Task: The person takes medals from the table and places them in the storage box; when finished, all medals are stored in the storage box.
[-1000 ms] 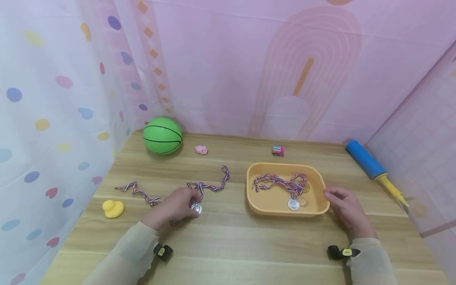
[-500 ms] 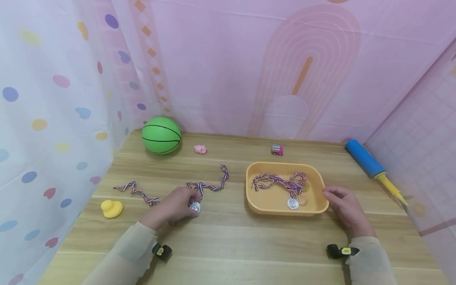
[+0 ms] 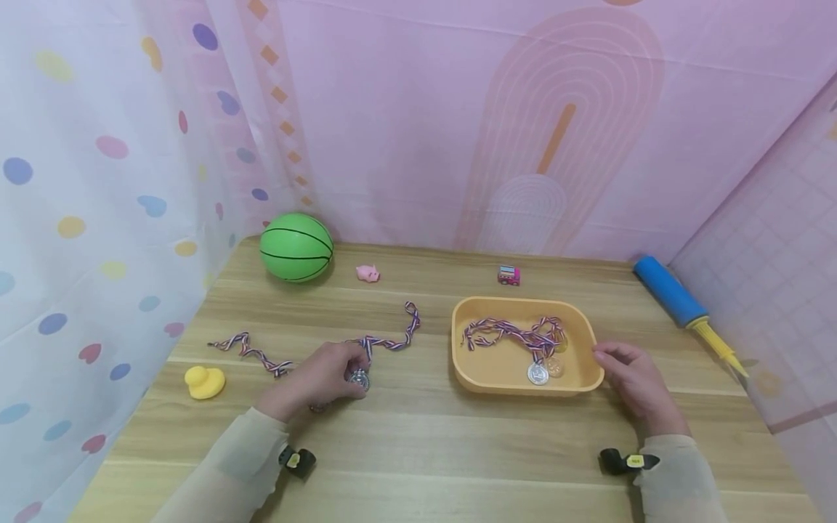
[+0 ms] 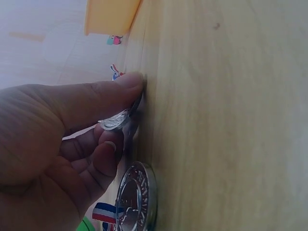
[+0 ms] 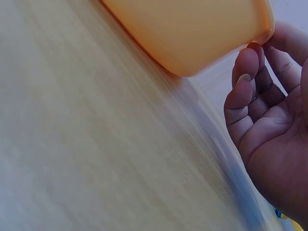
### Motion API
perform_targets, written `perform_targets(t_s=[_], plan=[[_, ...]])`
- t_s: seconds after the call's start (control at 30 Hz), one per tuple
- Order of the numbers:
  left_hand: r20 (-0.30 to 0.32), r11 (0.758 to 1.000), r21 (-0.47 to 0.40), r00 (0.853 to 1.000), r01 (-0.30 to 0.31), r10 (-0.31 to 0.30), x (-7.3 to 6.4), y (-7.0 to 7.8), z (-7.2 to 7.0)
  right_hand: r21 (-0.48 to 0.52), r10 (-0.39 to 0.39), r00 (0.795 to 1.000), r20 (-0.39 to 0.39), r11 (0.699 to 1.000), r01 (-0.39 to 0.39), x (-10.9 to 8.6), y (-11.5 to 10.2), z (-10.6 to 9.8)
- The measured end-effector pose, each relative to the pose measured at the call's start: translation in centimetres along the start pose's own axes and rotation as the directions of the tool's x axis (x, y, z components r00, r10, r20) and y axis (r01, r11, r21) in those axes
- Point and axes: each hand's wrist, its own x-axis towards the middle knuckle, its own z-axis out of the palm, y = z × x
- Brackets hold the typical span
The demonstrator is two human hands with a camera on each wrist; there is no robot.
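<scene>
My left hand [image 3: 332, 374] pinches a silver medal [image 3: 359, 379] between thumb and fingers, close to the tabletop. A striped ribbon [image 3: 391, 343] runs from it toward the back. Beside that hand a second medal [image 4: 137, 197] shows large in the left wrist view; in the head view the hand mostly covers it. Another striped ribbon [image 3: 251, 350] lies to the left. My right hand [image 3: 634, 383] grips the right rim of an orange-yellow plastic basin [image 3: 516, 388]. Inside lie a silver medal [image 3: 538, 373], a bronze-coloured medal [image 3: 555, 366], a partly hidden gold-coloured one and tangled ribbons [image 3: 510, 330].
A yellow toy duck [image 3: 205, 382] sits left of my left forearm. Along the back stand a green ball [image 3: 297, 248], a pink toy pig [image 3: 368, 273] and a small pink toy vehicle [image 3: 508, 275]. A blue and yellow hand pump [image 3: 680, 301] lies at the right edge.
The silver medal at my left fingertips has tilted slightly, and its face looks darker. The right hand and the basin stay in place.
</scene>
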Motion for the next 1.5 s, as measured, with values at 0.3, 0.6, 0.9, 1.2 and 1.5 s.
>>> perform_targets(t_s=[0.3, 0.6, 0.9, 1.2, 1.5], plan=[[-0.029, 0.997, -0.063, 0.999, 0.035, -0.036, -0.2, 0.0, -0.1, -0.033, 0.021, 1.0, -0.012, 0.999, -0.021, 0.0, 0.1, -0.1], [-0.09, 0.99, -0.139, 0.995, 0.037, -0.05, -0.4, 0.6, -0.5, -0.006, 0.006, 1.0, 0.004, 1.0, -0.006, 0.0, 0.0, -0.1], [-0.15, 0.984, -0.176, 0.987, 0.023, -0.05, 0.1, 1.7, -1.2, 0.061, -0.038, 0.999, 0.033, 0.997, 0.036, 0.0, 0.0, 0.1], [-0.2, 0.982, -0.187, 0.979, -0.007, -0.032, 0.7, 3.1, -2.7, 0.051, -0.04, 0.999, 0.032, 0.998, 0.039, -0.1, 0.1, 0.1], [-0.219, 0.971, -0.237, 0.975, -0.027, -0.026, 0.8, 5.0, -5.0, 0.042, -0.04, 0.999, 0.031, 0.998, 0.039, -0.1, 0.0, 0.0]])
